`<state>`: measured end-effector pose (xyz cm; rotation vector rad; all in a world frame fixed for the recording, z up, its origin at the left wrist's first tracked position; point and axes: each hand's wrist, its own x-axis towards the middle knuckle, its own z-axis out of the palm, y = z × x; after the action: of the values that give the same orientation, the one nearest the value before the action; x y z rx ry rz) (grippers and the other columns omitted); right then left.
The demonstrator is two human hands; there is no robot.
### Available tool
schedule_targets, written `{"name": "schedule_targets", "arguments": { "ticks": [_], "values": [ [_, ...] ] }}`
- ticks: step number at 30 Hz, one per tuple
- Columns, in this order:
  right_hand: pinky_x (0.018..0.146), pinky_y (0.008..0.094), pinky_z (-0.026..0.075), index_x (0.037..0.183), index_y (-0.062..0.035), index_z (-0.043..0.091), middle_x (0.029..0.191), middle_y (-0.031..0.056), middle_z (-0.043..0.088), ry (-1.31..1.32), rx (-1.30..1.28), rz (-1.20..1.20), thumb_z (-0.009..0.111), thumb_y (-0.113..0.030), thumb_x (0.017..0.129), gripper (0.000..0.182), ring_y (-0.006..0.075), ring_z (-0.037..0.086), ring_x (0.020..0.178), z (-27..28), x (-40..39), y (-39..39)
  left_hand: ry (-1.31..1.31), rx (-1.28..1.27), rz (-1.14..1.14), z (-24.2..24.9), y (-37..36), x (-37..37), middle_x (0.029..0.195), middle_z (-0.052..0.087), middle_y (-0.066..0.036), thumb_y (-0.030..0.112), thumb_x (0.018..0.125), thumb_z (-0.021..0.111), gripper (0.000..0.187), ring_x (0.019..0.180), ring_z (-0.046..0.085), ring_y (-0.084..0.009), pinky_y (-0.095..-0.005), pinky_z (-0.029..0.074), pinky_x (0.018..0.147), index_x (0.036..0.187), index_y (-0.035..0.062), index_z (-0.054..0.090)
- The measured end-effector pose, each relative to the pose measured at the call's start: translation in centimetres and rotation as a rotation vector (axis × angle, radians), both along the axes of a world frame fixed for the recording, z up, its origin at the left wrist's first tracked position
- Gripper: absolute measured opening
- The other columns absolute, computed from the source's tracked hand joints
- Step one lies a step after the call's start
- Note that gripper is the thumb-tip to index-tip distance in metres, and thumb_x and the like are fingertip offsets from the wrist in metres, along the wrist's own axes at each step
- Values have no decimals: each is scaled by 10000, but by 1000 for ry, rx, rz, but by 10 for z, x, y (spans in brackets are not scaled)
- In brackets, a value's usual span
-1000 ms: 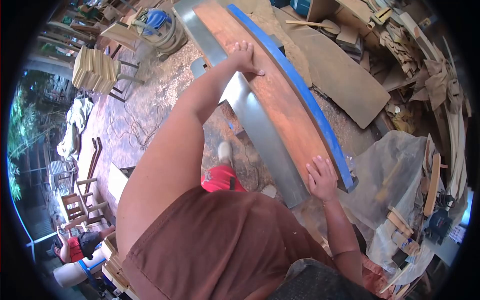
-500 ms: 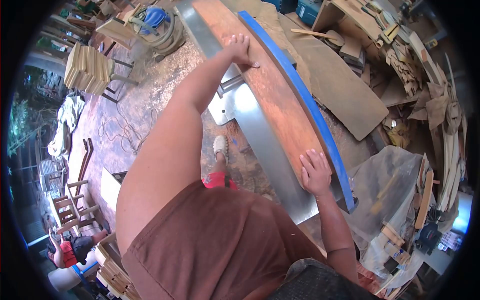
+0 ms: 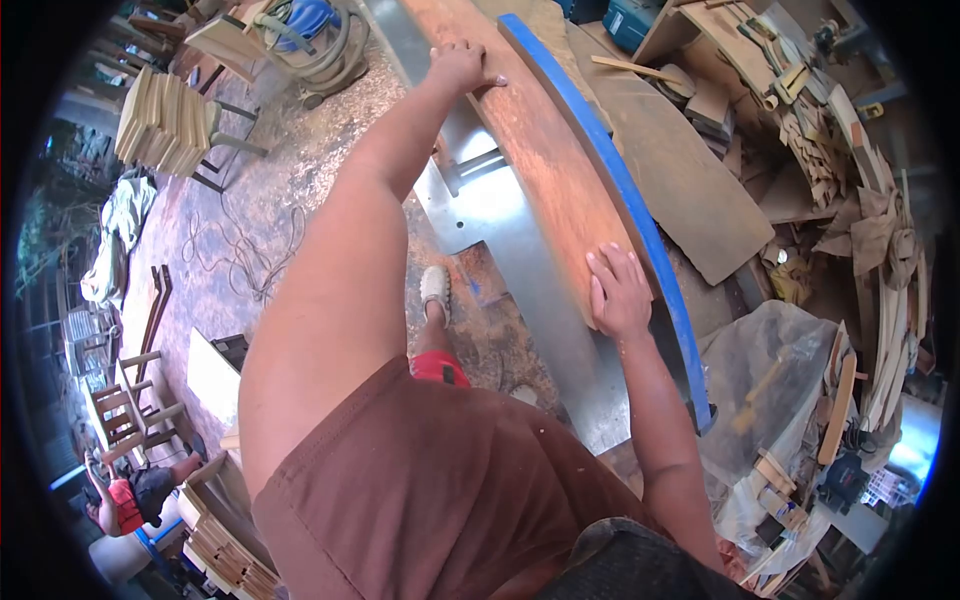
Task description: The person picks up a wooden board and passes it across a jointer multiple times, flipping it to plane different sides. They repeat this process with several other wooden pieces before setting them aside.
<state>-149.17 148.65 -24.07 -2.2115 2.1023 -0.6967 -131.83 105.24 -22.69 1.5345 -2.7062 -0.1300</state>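
A long reddish-brown wooden plank [image 3: 535, 150] lies along the metal bed [image 3: 590, 385] of what looks like a jointer, beside its blue-edged fence [image 3: 625, 180]. My left hand [image 3: 462, 68] rests on the plank's far part, thumb apart from the fingers, pressing on its top. Close to the plank's near end, my right hand [image 3: 620, 290] lies on the wood with the fingers stretched forward. Both hands are open and neither wraps around the plank. The plank's far end runs out of view at the top.
Wood offcuts [image 3: 810, 150] pile up at the right, near a large flat board [image 3: 700, 215]. A shop vacuum [image 3: 310, 40], stacked boards on a stool [image 3: 165, 125] and a loose cord [image 3: 245, 245] are at the left. Another person [image 3: 125, 500] is at lower left.
The plank has slid forward along the metal bed, exposing more of the near bed. Both my hands have moved forward with it, and the view has shifted slightly.
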Motion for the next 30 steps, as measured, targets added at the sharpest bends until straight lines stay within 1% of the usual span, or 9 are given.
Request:
{"name": "schedule_targets", "arguments": {
  "ticks": [2, 5, 9, 11, 15, 19, 24, 28, 30],
  "values": [
    [1084, 456, 379, 1157, -119, 672, 1255, 113, 588, -7, -25, -6, 633, -120, 837, 322, 296, 528, 1239, -2, 3, -15, -14, -120, 32, -9, 2, 2, 1331, 557, -134, 637, 810, 631, 641, 1298, 456, -320, -539, 331, 1033, 1244, 164, 638],
    [1079, 448, 384, 1149, -118, 674, 1246, 109, 591, 11, -55, -3, 637, -125, 839, 312, 292, 530, 1235, -4, 8, -35, 177, -150, 50, -29, 10, 7, 1307, 577, -130, 544, 883, 589, 502, 1261, 491, -314, -527, 332, 1026, 1197, 161, 669],
    [1078, 443, 385, 1154, -115, 671, 1244, 108, 589, 14, -72, 11, 631, -130, 847, 309, 292, 530, 1230, -5, 13, -60, 360, -197, 39, -43, 36, 21, 1331, 558, -157, 491, 892, 600, 452, 1242, 513, -322, -515, 312, 1059, 1205, 171, 665],
    [1086, 448, 380, 1178, -118, 656, 1263, 116, 579, 22, -79, 14, 594, -131, 884, 301, 292, 524, 1236, -7, 15, -74, 642, -236, 69, -47, 61, 38, 1367, 529, -155, 418, 896, 619, 429, 1296, 458, -314, -542, 244, 1124, 1232, 152, 644],
    [1084, 444, 381, 1183, -115, 652, 1256, 118, 579, 34, -94, 35, 587, -135, 891, 300, 292, 525, 1227, -10, 20, -106, 867, -184, 185, -50, 131, 115, 1386, 501, -209, 275, 867, 680, 386, 1303, 448, -370, -467, 328, 1098, 1210, 101, 640],
    [1093, 438, 368, 1197, -117, 650, 1255, 115, 578, 33, -107, 49, 587, -151, 893, 312, 285, 516, 1232, -16, 23, -137, 771, -214, 283, -82, 218, 213, 1348, 520, -241, 252, 892, 649, 402, 1281, 462, -406, -460, 347, 1089, 1227, 36, 593],
    [1080, 444, 375, 1190, -111, 651, 1235, 117, 582, 28, -158, 76, 586, -161, 895, 306, 283, 520, 1222, -21, 29, -174, 542, 67, 513, -155, 333, 320, 1311, 528, -266, 286, 907, 641, 416, 1250, 474, -430, -476, 364, 1071, 1224, 23, 581],
    [1046, 424, 403, 1171, -104, 653, 1213, 125, 589, 30, -192, 86, 600, -157, 889, 291, 292, 530, 1196, -20, 36, -203, 405, 233, 576, -190, 409, 365, 1231, 586, -247, 319, 916, 636, 431, 1191, 535, -404, -454, 413, 1024, 1218, 16, 581],
    [1032, 417, 413, 1165, -99, 654, 1207, 126, 592, 45, -202, 105, 603, -159, 889, 286, 300, 535, 1181, -23, 38, -217, 278, 418, 731, -203, 435, 378, 1194, 608, -255, 379, 915, 626, 471, 1162, 557, -411, -458, 433, 1000, 1210, 14, 589]
  ]
}}
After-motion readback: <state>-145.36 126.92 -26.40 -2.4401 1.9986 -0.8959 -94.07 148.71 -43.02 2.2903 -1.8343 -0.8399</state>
